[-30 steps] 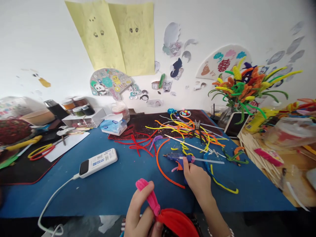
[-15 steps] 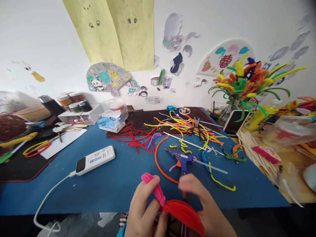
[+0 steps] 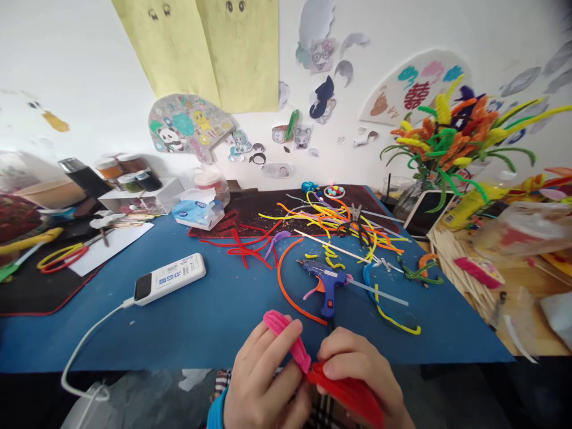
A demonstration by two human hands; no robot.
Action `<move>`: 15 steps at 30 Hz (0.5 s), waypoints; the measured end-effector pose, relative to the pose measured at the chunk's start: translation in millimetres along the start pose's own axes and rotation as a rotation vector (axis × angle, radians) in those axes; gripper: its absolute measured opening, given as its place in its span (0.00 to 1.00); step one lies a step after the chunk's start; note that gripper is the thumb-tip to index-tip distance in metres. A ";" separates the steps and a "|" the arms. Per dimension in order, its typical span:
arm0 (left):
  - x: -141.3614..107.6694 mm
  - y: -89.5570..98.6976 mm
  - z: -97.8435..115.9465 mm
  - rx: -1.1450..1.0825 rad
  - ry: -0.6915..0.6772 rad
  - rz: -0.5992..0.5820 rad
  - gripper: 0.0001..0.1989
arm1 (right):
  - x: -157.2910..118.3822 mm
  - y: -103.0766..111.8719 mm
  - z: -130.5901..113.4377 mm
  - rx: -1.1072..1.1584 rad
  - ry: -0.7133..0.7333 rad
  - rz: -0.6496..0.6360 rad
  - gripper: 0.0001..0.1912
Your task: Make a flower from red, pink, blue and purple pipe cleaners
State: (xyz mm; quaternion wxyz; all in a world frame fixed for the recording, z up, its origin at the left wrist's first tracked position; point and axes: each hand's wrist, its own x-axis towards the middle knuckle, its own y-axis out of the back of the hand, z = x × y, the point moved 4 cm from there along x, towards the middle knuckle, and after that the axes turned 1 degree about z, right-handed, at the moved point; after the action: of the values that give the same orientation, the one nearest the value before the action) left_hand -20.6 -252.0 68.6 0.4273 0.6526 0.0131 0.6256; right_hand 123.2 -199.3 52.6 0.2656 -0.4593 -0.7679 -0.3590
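Near the bottom centre, my left hand (image 3: 266,378) is closed round a pink fuzzy piece (image 3: 286,336), which slants down to the right between its fingers. The pink piece meets a red fuzzy petal shape (image 3: 346,387) at a narrow joint. My right hand (image 3: 360,366) pinches that red shape close to the joint, thumb and fingers pressed on it. Just beyond my hands, a blue glue gun (image 3: 329,285) with a clear stick in it lies on the blue mat (image 3: 232,328). An orange pipe cleaner (image 3: 282,285) curves beside it.
Red pipe cleaners (image 3: 243,249), a multicoloured pile (image 3: 322,217) and pliers (image 3: 356,220) lie farther back. A white power bank (image 3: 172,279) with a cable is at the left. A vase of pipe-cleaner flowers (image 3: 451,137), a phone (image 3: 426,213) and wooden sticks (image 3: 456,262) stand or lie at the right.
My right hand has come down from above the red shape and closed on it near the joint. Both hands and the joined pieces have shifted slightly right. The view has tilted down.
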 end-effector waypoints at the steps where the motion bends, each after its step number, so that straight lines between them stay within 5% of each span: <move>1: 1.7 1.0 0.7 0.004 -0.011 0.000 0.07 | -0.8 -0.1 0.5 0.009 -0.001 0.005 0.08; 15: 3.2 2.7 4.4 0.029 -0.143 0.016 0.07 | 2.5 1.2 4.5 0.163 -0.022 -0.022 0.07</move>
State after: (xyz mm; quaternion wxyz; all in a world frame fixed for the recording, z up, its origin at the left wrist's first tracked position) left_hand -17.7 -254.4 73.4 0.4128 0.7019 -0.0138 0.5804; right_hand 122.9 -194.1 52.1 0.2896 -0.4316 -0.8024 -0.2932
